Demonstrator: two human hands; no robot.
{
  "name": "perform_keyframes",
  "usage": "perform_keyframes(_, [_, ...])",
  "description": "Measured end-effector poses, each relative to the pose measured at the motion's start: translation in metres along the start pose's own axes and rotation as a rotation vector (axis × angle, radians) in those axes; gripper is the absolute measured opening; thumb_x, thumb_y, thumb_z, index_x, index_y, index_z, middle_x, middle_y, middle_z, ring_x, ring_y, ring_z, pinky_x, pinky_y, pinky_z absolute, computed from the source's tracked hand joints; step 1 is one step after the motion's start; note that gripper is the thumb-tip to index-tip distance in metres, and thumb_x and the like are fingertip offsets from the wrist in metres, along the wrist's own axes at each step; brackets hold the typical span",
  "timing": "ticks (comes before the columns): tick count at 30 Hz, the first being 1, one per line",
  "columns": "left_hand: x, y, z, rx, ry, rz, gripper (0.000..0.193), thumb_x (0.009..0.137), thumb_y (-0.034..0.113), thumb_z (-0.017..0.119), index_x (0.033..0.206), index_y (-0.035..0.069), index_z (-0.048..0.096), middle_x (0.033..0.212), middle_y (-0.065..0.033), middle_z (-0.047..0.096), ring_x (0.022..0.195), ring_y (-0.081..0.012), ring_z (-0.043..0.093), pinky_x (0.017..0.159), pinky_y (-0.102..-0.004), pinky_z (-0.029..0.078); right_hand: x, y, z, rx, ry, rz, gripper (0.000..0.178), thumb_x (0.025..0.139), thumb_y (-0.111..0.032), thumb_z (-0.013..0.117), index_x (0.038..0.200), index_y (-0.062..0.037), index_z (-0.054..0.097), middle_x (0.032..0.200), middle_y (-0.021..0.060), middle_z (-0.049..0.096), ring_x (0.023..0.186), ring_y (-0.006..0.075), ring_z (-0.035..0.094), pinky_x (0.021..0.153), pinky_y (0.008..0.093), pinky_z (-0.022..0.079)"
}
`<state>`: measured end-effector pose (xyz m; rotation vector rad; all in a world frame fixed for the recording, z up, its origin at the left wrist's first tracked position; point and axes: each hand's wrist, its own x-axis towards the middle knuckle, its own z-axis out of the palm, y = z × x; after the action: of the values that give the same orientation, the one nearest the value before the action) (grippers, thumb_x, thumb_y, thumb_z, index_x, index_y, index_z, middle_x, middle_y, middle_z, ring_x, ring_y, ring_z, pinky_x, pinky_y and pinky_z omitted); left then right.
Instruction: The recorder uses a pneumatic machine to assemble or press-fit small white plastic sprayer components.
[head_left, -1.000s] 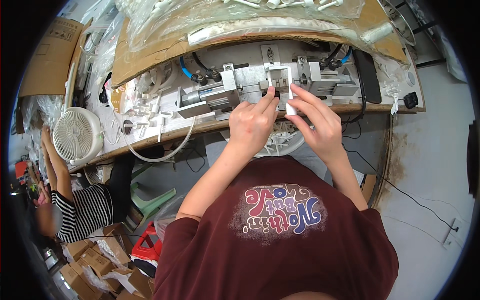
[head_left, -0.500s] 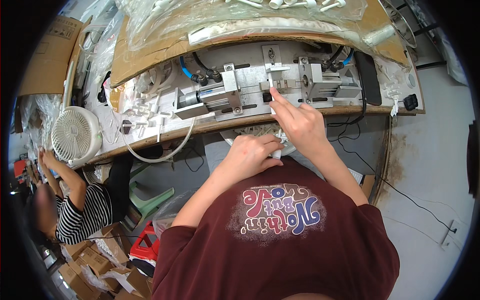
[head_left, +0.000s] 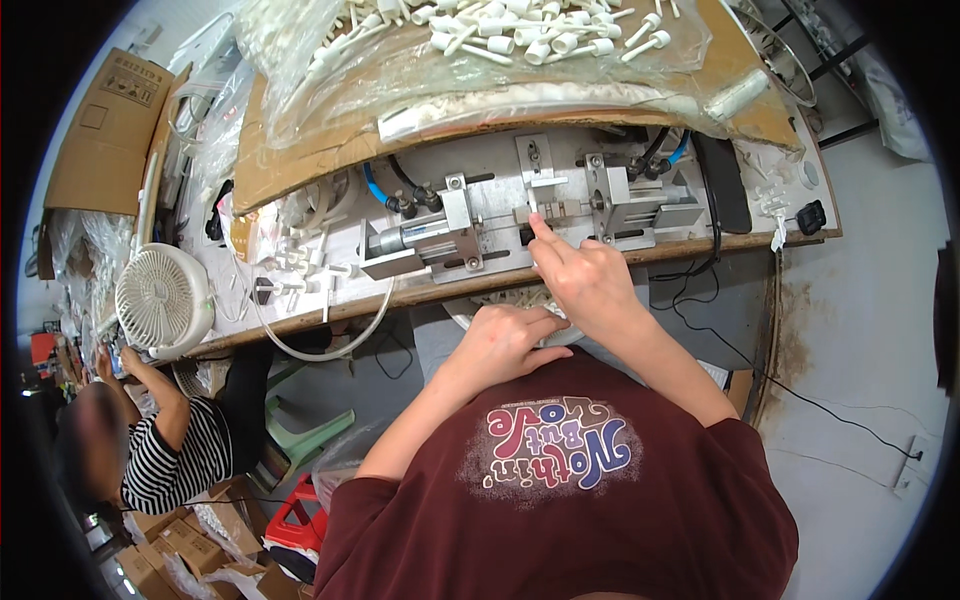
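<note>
My right hand (head_left: 585, 285) reaches to the metal clamping fixture (head_left: 550, 212) at the middle of the bench. Its index finger is stretched onto the near end of a slim white plastic part (head_left: 533, 198) lying across the fixture; the other fingers are curled, the thumb mostly hidden. Pneumatic cylinder units flank this spot, one on the left (head_left: 425, 235) and one on the right (head_left: 640, 205). Over my lap, my left hand (head_left: 505, 345) is at a bowl of white plastic parts (head_left: 520, 298). Its thumb stands apart from the fingers, and nothing shows between them.
Cardboard (head_left: 330, 165) covered with plastic film carries many white cupped stems (head_left: 520, 35) behind the fixture. A white fan (head_left: 163, 300), loose white parts (head_left: 295, 265) and a looping clear hose (head_left: 330, 352) are to the left. Another person (head_left: 180, 440) sits at far left.
My left hand no longer shows the white piece it held and has moved slightly down and left to the bowl. My right index finger stays at the fixture. The whole view has shifted with my head.
</note>
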<state>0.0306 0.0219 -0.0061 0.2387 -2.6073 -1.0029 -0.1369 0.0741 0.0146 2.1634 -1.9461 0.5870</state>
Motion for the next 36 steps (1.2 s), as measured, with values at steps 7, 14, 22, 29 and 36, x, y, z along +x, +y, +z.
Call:
perform_keyframes(7, [-0.01,-0.003,-0.001,0.043,0.052,0.001,0.022,0.078,0.025,0.078,0.093,0.01,0.073,0.086,-0.0042,0.072,0.069,-0.0253,0.068,0.06,-0.0352,0.053,0.034,0.024,-0.039,0.342,0.04,0.052,0.024,0.08,-0.024,0.075,0.096,-0.0092,0.065,0.087,0.0059,0.068,0.072,0.0246,0.068,0.06,0.0356,0.054])
perform_keyframes(14, [-0.017,-0.004,0.004,0.087,0.085,0.002,0.019,0.081,0.026,0.077,0.091,0.01,0.073,0.086,-0.0024,0.072,0.068,-0.0238,0.068,0.059,-0.0338,0.054,0.136,0.097,-0.066,-0.112,0.191,0.035,0.039,0.08,0.0,0.066,0.117,-0.0125,0.061,0.114,0.0049,0.068,0.082,0.0241,0.068,0.071,0.0357,0.054])
perform_keyframes(22, [-0.021,-0.002,0.004,0.092,0.109,-0.01,0.018,0.082,0.026,0.076,0.09,0.011,0.073,0.087,-0.0015,0.072,0.067,-0.0235,0.068,0.059,-0.0335,0.054,0.191,0.132,-0.038,-0.18,-0.126,0.033,0.046,0.078,0.004,0.061,0.12,-0.0127,0.059,0.116,0.006,0.066,0.107,0.0286,0.063,0.088,0.041,0.052])
perform_keyframes(29, [-0.02,-0.003,0.003,0.078,0.105,-0.009,0.016,0.082,0.024,0.076,0.089,0.01,0.073,0.087,-0.0021,0.072,0.068,-0.0233,0.068,0.06,-0.0331,0.054,0.181,0.122,-0.046,-0.122,-0.065,-0.141,0.037,0.078,-0.007,0.068,0.114,-0.0124,0.063,0.107,0.0052,0.067,0.097,0.0269,0.066,0.082,0.0396,0.053])
perform_keyframes(36, [-0.017,-0.002,0.002,0.083,0.098,0.003,0.016,0.082,0.023,0.075,0.089,0.009,0.072,0.087,-0.0024,0.072,0.07,-0.023,0.069,0.06,-0.0324,0.054,0.179,0.127,-0.05,-0.012,0.26,-0.191,0.019,0.086,-0.011,0.068,0.1,0.0011,0.064,0.088,0.011,0.066,0.078,0.0229,0.064,0.071,0.0346,0.051])
